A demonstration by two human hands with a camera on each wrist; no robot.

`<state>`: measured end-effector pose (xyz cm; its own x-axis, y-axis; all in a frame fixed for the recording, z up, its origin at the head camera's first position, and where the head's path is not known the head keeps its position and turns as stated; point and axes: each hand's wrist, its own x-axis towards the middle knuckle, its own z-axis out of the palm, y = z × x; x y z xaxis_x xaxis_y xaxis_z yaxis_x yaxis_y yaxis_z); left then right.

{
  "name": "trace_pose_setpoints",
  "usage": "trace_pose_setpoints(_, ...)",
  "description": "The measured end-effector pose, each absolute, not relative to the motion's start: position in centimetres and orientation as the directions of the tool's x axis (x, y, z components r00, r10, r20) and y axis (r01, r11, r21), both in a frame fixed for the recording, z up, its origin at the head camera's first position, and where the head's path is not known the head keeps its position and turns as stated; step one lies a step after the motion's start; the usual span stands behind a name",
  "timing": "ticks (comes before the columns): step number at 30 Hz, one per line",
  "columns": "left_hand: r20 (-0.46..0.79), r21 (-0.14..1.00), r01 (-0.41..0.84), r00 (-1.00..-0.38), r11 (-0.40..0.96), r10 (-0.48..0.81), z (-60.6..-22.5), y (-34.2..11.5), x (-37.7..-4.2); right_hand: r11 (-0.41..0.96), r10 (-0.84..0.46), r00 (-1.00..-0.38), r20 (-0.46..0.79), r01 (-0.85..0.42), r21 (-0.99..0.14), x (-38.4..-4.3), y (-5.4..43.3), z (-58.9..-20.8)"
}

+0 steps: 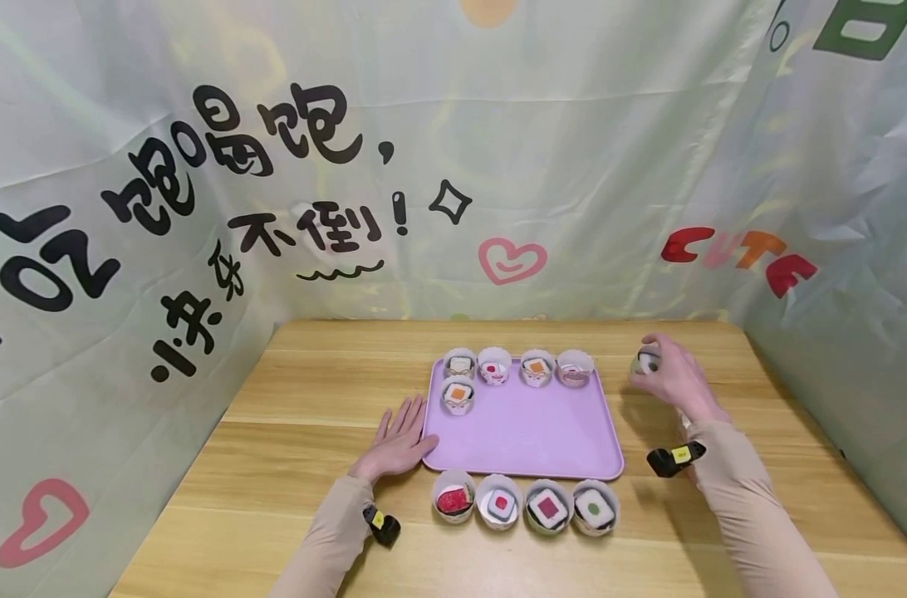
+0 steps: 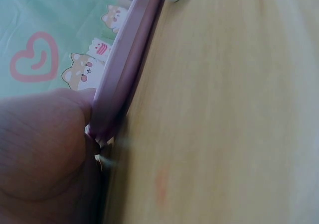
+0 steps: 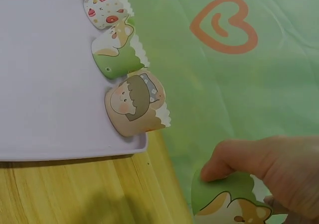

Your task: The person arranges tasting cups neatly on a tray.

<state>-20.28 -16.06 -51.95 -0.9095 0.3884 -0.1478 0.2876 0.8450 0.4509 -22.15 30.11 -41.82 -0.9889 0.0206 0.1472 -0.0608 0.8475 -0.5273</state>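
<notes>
My right hand [image 1: 680,382] grips a paper baking cup [image 1: 645,362] in the air to the right of the tray. The right wrist view shows this held cup [image 3: 212,186] as green with a printed dog, the thumb pressed on its wall. My left hand [image 1: 395,442] rests at the left edge of a purple tray [image 1: 521,436], fingers spread straight and thumb at the rim. Several cups line the tray's back edge, the rightmost a brown one with a girl's face [image 3: 132,104]. One more cup [image 1: 458,397] sits in front of the back-left one.
Along the tray's front edge several cups stand on the wooden table [image 1: 304,440], holding sushi-like pieces: a red-topped one [image 1: 454,499], a red-dotted one [image 1: 502,503], a purple-centred one [image 1: 548,508] and a green-centred one [image 1: 594,507]. Printed cloth [image 1: 438,274] hangs behind and at both sides.
</notes>
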Motion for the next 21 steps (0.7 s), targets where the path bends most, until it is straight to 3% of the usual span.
trace_pose_setpoints(13,-0.140,0.448,0.295,-0.909,0.844,0.392,-51.7,-16.0,-20.2,0.826,0.027,-0.975,0.220,-0.102,-0.555,-22.0,28.4,-41.4)
trace_pose_setpoints(21,-0.142,0.454,0.293,-0.908,0.842,0.393,-51.6,-16.0,-20.1,0.804,-0.024,-0.947,0.320,-0.209,-0.557,-21.7,26.8,-41.0)
